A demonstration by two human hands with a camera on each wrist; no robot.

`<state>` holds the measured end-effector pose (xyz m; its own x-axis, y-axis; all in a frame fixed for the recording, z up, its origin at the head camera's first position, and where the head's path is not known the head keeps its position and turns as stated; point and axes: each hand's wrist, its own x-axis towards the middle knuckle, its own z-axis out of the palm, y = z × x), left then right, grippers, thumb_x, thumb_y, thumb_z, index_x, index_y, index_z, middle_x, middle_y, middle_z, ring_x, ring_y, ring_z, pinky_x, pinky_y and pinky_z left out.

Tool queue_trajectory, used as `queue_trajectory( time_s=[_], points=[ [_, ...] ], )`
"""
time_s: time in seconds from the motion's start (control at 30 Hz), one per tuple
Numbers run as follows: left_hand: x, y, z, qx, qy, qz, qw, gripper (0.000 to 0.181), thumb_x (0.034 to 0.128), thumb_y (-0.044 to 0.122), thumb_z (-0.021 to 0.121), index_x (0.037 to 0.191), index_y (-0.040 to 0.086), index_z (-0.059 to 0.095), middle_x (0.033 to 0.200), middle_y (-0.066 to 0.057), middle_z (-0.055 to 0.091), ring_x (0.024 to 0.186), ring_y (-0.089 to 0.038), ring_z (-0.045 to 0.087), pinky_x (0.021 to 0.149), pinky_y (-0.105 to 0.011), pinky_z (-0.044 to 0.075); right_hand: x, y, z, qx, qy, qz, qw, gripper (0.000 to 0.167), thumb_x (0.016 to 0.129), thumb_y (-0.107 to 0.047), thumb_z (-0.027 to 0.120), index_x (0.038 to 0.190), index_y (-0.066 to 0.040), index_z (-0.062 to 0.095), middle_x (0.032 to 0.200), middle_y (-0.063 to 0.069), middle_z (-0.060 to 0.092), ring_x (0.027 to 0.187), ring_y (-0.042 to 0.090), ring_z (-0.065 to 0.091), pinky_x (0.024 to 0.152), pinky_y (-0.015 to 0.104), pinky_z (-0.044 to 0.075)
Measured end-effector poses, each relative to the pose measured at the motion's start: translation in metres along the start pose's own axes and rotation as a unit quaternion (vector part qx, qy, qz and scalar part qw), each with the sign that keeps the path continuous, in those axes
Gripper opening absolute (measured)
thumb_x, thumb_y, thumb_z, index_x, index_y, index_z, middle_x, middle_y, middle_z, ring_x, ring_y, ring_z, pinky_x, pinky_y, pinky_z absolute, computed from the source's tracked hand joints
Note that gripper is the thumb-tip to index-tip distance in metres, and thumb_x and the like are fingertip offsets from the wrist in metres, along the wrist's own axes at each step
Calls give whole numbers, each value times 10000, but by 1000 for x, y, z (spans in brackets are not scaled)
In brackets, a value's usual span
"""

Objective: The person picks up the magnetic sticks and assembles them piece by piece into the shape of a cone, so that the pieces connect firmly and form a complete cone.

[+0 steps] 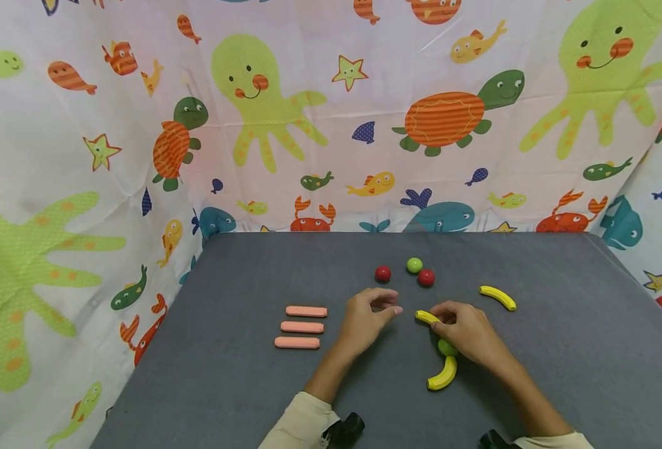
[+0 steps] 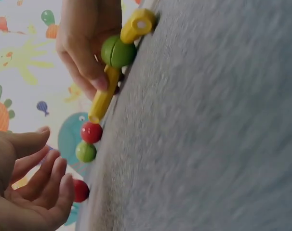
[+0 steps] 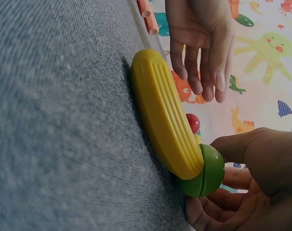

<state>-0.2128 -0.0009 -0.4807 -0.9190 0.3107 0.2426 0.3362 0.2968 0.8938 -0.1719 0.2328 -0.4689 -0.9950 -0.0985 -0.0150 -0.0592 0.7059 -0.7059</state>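
Observation:
My right hand (image 1: 468, 330) pinches a yellow toy banana (image 1: 426, 317) between thumb and fingers, low on the grey cloth. Close to its near end is a green ball with a seam (image 1: 447, 347), partly covered by the hand in the head view. A second curved toy banana (image 1: 442, 374) touches or nearly touches that ball on the near side; the right wrist view shows its ridged side. My left hand (image 1: 364, 318) hovers left of the held banana, fingers loosely bent, with nothing in it.
Beyond the hands lie two red balls (image 1: 383, 274) (image 1: 426, 277) and a light green ball (image 1: 414, 265). Another toy banana (image 1: 498, 298) lies to the right. Three pink sticks (image 1: 300, 327) are lined up at the left. A patterned curtain (image 1: 308, 112) hangs behind the table.

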Motion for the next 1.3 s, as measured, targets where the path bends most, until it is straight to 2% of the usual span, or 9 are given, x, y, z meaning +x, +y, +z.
queue_trajectory(
  time_s=[0.17, 0.27, 0.37, 0.57, 0.77, 0.9, 1.03, 1.3],
  points=[
    [17, -7, -2, 84, 535, -177, 9984, 350, 927, 143, 840, 1257, 56, 763, 1186, -95, 705, 1119, -299, 702, 904, -293, 582, -1, -1, 0, -43, -23, 67, 10000, 221, 950, -131, 756, 1143, -28, 776, 991, 43, 726, 865, 173, 623, 716, 318, 515],
    [28, -12, -1, 328, 762, -305, 9961, 382, 925, 158, 844, 1288, 83, 755, 1234, -124, 668, 1128, -319, 661, 903, -328, 555, 0, 0, 0, -64, 2, 22, 10000, 217, 946, -143, 767, 1127, -25, 783, 1000, 47, 723, 872, 168, 628, 718, 318, 517],
    [38, -19, 0, 505, 840, -486, 9940, 416, 924, 172, 848, 1319, 100, 740, 1259, -152, 644, 1111, -309, 623, 903, -365, 519, 1, 0, 1, -83, 43, 13, 10000, 201, 942, -146, 773, 1108, -35, 792, 991, 41, 731, 869, 164, 633, 721, 313, 522],
    [55, -23, 1, 611, 729, -772, 9925, 450, 924, 191, 853, 1347, 109, 722, 1243, -126, 654, 1106, -272, 636, 952, -385, 528, 1, -1, 2, -27, 56, 59, 10000, 167, 943, -149, 775, 1078, -54, 799, 954, 19, 746, 847, 156, 635, 721, 316, 524],
    [68, -25, 3, 865, 525, -711, 9923, 471, 931, 159, 841, 1371, 66, 701, 1266, -131, 663, 1099, -291, 657, 963, -412, 540, 1, -1, 1, 80, 8, 127, 9999, 169, 942, -160, 786, 1080, -63, 801, 960, 14, 756, 849, 150, 647, 712, 309, 530],
    [75, -27, 4, 1333, 279, -625, 9887, 489, 941, 189, 834, 1398, 87, 694, 1291, -133, 668, 1131, -281, 654, 985, -398, 539, 1, 0, 0, 90, -11, 143, 9999, 183, 948, -174, 787, 1090, -60, 799, 973, 17, 757, 853, 152, 649, 714, 319, 533],
    [78, -29, 5, 1666, 37, -612, 9841, 457, 953, 201, 820, 1389, 125, 710, 1266, -125, 675, 1141, -265, 648, 987, -395, 546, 2, 1, 0, 98, -38, 171, 9998, 193, 957, -180, 780, 1106, -57, 795, 981, 20, 752, 854, 153, 645, 716, 327, 533],
    [76, -25, 5, 1728, 20, -791, 9818, 408, 943, 168, 830, 1338, 126, 742, 1248, -137, 671, 1144, -275, 635, 1014, -439, 536, 2, 2, 0, 110, -68, 155, 9998, 196, 958, -179, 781, 1113, -60, 798, 987, 19, 750, 856, 154, 642, 714, 332, 531]
  ],
)
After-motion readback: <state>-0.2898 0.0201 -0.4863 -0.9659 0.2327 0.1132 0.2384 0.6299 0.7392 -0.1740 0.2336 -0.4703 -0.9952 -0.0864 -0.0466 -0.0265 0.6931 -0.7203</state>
